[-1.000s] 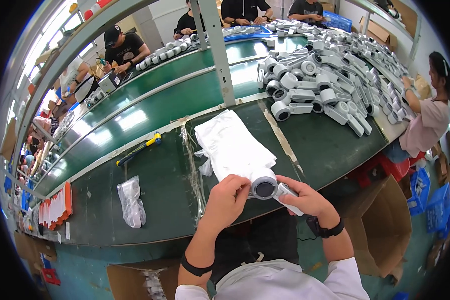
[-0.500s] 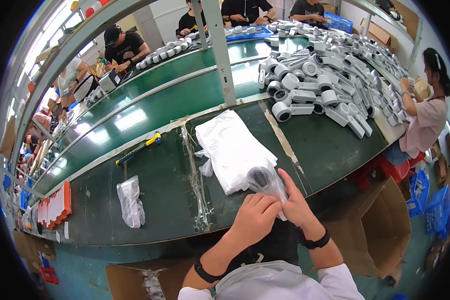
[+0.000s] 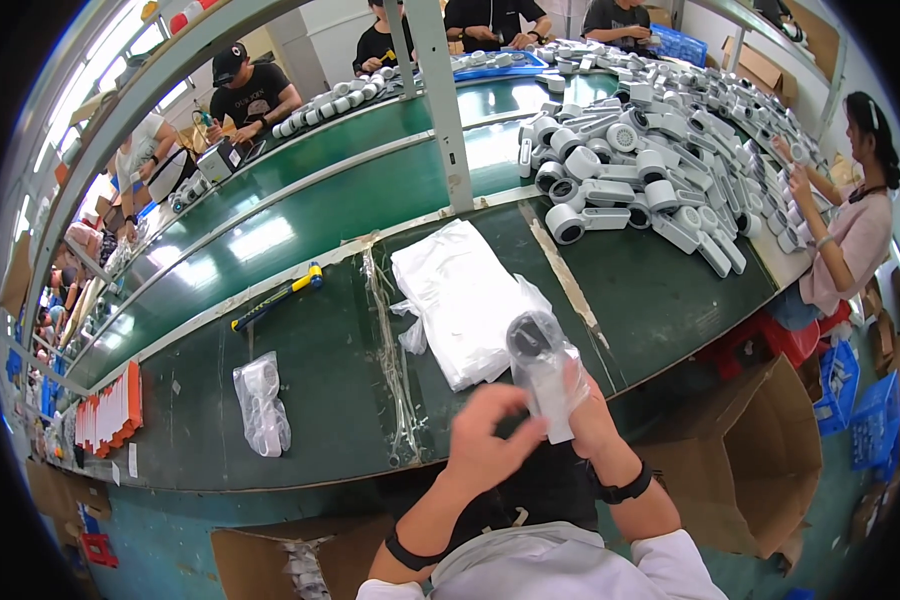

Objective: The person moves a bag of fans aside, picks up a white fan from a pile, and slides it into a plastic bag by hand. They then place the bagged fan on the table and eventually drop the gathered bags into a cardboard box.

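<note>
A white handheld fan [image 3: 549, 393] with a dark round head sits inside a clear plastic bag, head pointing away from me. My right hand [image 3: 595, 418] grips its handle from the right side. Beside the handle's lower end, my left hand [image 3: 488, 438] has its fingers apart and holds nothing; its fingertips look slightly blurred. Just beyond the fan lies a stack of white plastic bags [image 3: 455, 300], partly covered by the bagged fan. Further left on the green table [image 3: 340, 400] rests another bagged fan [image 3: 261, 405].
A large heap of fans [image 3: 660, 170] covers the table's right. A yellow-and-blue hammer [image 3: 278, 297] and orange-white boxes [image 3: 110, 415] lie left. A metal post [image 3: 442, 110] rises ahead. Cardboard boxes [image 3: 735, 450] stand below. A co-worker [image 3: 850, 230] handles fans at right.
My left hand has let go of the bag and drawn back left. The fan now stands more upright in my right hand, more of its handle showing. The co-worker at right has raised their hands.
</note>
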Demonstrator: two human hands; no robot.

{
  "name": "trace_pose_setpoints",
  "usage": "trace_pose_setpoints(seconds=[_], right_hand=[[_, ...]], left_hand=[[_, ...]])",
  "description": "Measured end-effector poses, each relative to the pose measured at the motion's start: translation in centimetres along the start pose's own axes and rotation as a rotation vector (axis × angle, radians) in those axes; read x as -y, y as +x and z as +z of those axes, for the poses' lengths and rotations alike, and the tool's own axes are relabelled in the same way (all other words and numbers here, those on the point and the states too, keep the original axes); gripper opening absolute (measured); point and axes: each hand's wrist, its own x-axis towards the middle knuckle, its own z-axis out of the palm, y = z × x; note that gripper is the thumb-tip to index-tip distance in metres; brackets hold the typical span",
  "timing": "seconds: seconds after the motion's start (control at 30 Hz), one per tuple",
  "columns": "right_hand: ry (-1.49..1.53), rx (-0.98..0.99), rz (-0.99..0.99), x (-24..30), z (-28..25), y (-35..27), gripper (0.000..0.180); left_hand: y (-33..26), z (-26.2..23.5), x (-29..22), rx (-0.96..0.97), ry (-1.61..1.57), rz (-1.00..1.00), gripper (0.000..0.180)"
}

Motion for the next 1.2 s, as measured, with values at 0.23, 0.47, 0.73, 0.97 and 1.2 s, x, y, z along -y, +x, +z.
trace_pose_setpoints(seconds=[0.23,0.47,0.73,0.97,1.2], right_hand=[[0.011,0.064,-0.091,-1.6,3.5,-1.3,0.042],[-0.467,-0.135,-0.432,-1.0,3.4,-0.6,0.019],[-0.756,-0.034,-0.717,-3.6,3.3,-2.3,0.004],[-0.766,0.095,-0.506,-4.3,1.5,-1.5,0.007],[-0.864,0.081,-0.479,-6.8,-0.3,0.6,0.011]], left_hand=[[0.2,0.2,3.0,-0.023,-0.883,-0.693,0.032],[0.3,-1.6,2.7,-0.282,-1.006,-0.732,0.03],[0.3,-4.1,2.0,-0.419,-1.063,-0.582,0.044],[-3.1,-13.8,2.7,-0.663,-0.525,-0.409,0.052],[-10.6,-30.6,2.7,-0.995,0.859,-0.48,0.054]])
